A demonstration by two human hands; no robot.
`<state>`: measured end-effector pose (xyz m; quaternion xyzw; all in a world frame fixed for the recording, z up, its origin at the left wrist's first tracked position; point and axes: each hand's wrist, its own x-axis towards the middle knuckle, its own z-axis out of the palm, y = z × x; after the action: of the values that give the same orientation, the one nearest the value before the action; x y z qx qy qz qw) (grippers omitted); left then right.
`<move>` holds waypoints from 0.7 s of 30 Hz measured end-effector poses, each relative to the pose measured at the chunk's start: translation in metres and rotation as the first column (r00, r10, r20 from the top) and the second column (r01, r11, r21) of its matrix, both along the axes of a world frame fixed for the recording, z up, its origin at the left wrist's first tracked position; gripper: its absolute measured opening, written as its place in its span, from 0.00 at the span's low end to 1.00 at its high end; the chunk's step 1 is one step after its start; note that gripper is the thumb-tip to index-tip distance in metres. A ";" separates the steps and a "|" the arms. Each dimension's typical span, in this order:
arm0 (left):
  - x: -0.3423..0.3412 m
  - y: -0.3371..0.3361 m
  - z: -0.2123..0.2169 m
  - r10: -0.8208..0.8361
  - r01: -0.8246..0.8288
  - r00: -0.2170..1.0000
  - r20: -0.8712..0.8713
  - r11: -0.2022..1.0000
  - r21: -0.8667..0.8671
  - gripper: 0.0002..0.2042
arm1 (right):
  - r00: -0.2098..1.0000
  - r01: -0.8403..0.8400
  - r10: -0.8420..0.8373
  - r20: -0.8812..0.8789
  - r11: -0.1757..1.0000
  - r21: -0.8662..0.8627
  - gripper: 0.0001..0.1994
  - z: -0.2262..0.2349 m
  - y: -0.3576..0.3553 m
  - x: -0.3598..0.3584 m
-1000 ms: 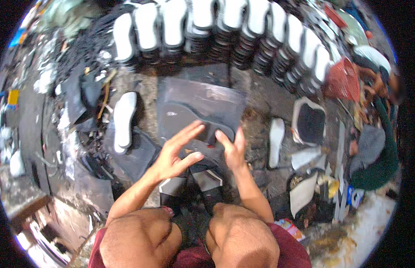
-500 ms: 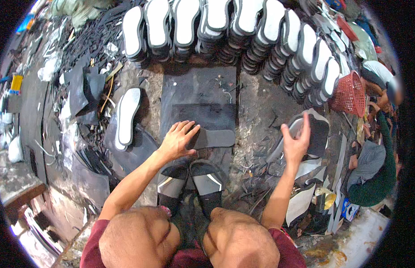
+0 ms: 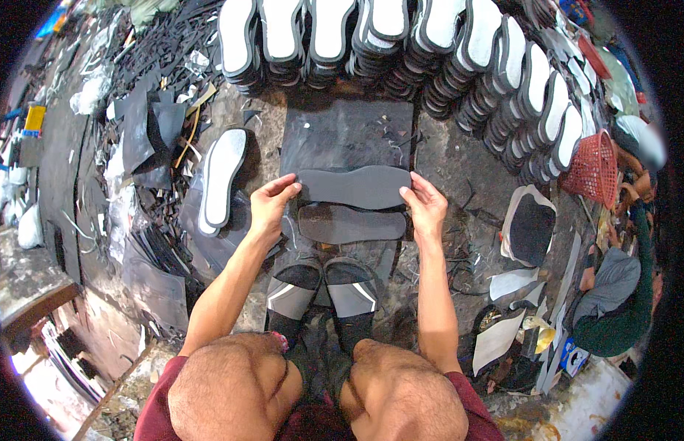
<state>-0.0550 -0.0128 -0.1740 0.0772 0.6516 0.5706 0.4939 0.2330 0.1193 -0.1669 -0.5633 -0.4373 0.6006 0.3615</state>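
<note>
"So, what have the hands got?"

"One dark grey sole (image 3: 354,187), held crosswise: the left hand (image 3: 271,206) pinches one end between thumb and fingers, the right hand (image 3: 427,206) the other."

"Where exactly?"

"Over the dark mat (image 3: 346,132), just beyond a second sole (image 3: 351,224) lying near the slippers (image 3: 291,295)."

"And around them?"

"White-topped stacks (image 3: 330,29) curve along the far side, with a red basket (image 3: 592,169) at their right end."

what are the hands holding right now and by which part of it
A dark grey sole-shaped piece, held by its two ends: the left hand pinches the left end, the right hand the right end.
</note>
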 end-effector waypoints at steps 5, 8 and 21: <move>-0.004 0.000 -0.014 -0.106 0.103 0.989 -0.099 0.994 -0.038 0.16 | 0.999 0.009 -0.009 0.048 1.000 -0.010 0.23 -0.019 0.006 0.000; -0.002 -0.001 -0.020 -0.101 0.097 0.990 -0.097 0.994 -0.045 0.16 | 0.999 -0.001 0.002 0.036 1.000 -0.027 0.22 -0.024 0.007 0.000; -0.005 0.001 -0.025 -0.098 0.090 0.989 -0.108 0.993 -0.078 0.16 | 1.000 -0.010 0.012 0.020 0.995 -0.102 0.22 -0.024 0.010 -0.001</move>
<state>-0.0605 -0.0122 -0.1988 0.1215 0.6943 0.5173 0.4853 0.2324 0.1297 -0.1913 -0.5847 -0.4128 0.6185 0.3243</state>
